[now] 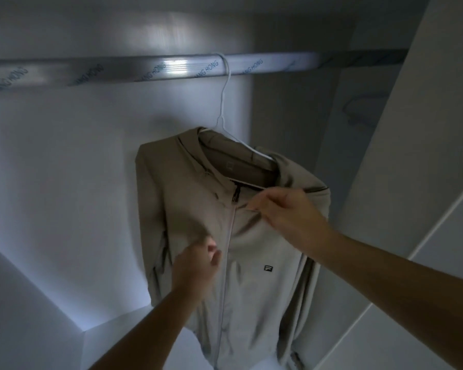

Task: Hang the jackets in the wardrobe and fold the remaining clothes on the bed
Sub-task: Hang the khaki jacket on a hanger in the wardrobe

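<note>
Jacket (246,289) and hanger are already up inside the wardrobe, so for this one beige zip-up the hanging looks all but done. What is left here seems to be only straightening.

Nearest, two bare forearms reach up from the bottom edge. The left hand (195,263) is at the cloth just left of the zip (231,222). It is blurred, and I cannot tell whether its grip is clamped on the fabric or only brushing it. The right hand (289,212) is higher, its grip pinched together on a fold of the jacket just below the collar, beside the zip pull.

Behind the hands the jacket hangs crooked: the shoulder on the right of the view is bunched and sits lower than the other. The white wire hanger (223,102) is hooked over the metal rail (145,69) that runs across the wardrobe.

There is rail to the left of the hook, which I judge leaves room for further hangers. On the right a pale side panel (425,129) stands near the bunched shoulder, so that side is tighter. The back wall (64,156) is close behind.

Neither the bed nor any other clothes are in view, so the folding cannot be judged.
</note>
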### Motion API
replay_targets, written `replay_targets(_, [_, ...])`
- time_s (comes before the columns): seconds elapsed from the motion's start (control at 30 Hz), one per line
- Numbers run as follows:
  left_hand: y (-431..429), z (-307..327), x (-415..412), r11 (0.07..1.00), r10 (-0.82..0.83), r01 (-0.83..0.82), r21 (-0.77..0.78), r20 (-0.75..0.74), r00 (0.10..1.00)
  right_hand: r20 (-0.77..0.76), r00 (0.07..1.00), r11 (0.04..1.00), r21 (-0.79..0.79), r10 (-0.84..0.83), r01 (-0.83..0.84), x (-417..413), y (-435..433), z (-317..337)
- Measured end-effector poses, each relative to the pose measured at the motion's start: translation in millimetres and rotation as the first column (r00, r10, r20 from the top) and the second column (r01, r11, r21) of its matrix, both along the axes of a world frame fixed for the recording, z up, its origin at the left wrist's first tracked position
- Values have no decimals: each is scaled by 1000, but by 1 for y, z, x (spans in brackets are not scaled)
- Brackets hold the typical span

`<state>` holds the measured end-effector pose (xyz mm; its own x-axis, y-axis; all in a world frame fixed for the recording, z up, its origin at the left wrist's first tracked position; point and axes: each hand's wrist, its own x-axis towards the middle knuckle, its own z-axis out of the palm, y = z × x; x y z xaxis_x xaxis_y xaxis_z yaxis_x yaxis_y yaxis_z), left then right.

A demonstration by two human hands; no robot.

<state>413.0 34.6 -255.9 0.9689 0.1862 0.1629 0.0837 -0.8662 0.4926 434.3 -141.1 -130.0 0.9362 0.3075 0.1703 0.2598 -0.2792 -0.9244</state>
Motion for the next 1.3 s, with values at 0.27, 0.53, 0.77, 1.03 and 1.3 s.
replay_targets(0.27, [-68,105,28,963,-261,187,193,507,822,277,942,821,-482,-189,307,51,-50,45])
replay_targets(0.53, [-84,105,57,855,-274,119,505,245,930,401,912,377,-861,91,341,45,-50,7])
replay_targets(0.77, [-57,133,53,953,-291,180,245,571,768,674,671,370,-735,308,568,55,-35,75])
replay_targets(1.03, [-35,150,77,962,-117,171,-212,245,963,238,877,719,-503,-417,479,106,-13,76])
replay_targets(1.3, [-51,161,81,884,-198,261,-387,196,960,60,976,947,-236,-211,220,85,-23,54])
